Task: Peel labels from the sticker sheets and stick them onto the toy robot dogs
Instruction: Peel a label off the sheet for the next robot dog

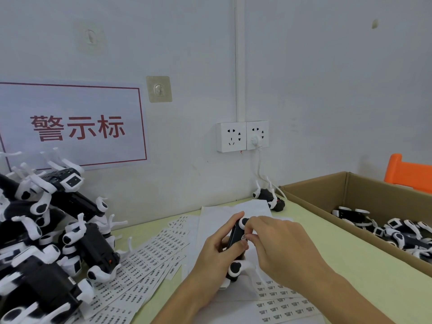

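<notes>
While only the head view is on offer, the entries are running as follows.

Head view, centre of the frame: left hand (216,247) is gripping a toy robot dog (236,244), black body with white legs, fingers curled round it, holding it just above the sticker sheets (149,260). Right hand (278,244) is pinching a small label (243,238) against the dog's black body, fingertips close together on it.

Lower left: sticker sheets are fanning out on the pale green surface (350,265); more sheets are lying at lower centre right, under the forearms.

Left edge: a pile of unlabelled dogs (58,230) is sitting partly on the sheets. Right edge: a cardboard box (327,195) is holding further dogs. One stray dog (268,197) is lying by the wall under the socket (242,136).

Risks, as judged:
- label going on crooked or creased, should the pinch be released before it is pressed flat;
- label clinging to a fingertip instead of the plastic;
- dog twisting in the left hand, its loose legs giving poor purchase;
- forearms dragging the sheets beneath them;
- pile at left sliding further onto the sheets.
</notes>
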`<state>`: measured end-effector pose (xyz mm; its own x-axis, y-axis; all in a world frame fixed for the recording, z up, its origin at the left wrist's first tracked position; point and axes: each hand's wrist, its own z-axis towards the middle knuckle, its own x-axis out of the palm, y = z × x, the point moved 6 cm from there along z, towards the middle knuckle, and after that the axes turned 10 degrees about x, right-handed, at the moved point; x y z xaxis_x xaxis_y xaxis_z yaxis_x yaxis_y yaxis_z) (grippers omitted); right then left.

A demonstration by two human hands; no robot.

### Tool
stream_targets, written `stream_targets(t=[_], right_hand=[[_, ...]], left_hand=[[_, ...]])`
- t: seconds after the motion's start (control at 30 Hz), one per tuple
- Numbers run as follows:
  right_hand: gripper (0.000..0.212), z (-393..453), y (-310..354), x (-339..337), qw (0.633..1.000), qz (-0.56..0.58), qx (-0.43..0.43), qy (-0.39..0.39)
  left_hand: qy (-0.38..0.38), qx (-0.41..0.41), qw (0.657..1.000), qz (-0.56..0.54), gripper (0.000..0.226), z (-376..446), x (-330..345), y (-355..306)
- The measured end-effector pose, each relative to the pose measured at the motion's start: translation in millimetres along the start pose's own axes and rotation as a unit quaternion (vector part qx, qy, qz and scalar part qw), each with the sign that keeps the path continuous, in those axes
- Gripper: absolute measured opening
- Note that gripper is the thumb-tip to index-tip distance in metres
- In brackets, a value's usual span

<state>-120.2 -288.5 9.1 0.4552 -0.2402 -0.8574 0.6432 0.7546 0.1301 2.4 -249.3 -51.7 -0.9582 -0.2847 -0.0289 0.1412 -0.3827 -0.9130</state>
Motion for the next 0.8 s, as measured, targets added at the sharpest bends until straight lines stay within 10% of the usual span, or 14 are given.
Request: stream_targets(t=[0.8], right_hand=[[0.02,-0.6,2.3,-1.4,0.999,-0.036,0.016,0.006]], left_hand=[[0.001,0.003,1.0,0.025,0.049,2.6,-1.1,2.5]])
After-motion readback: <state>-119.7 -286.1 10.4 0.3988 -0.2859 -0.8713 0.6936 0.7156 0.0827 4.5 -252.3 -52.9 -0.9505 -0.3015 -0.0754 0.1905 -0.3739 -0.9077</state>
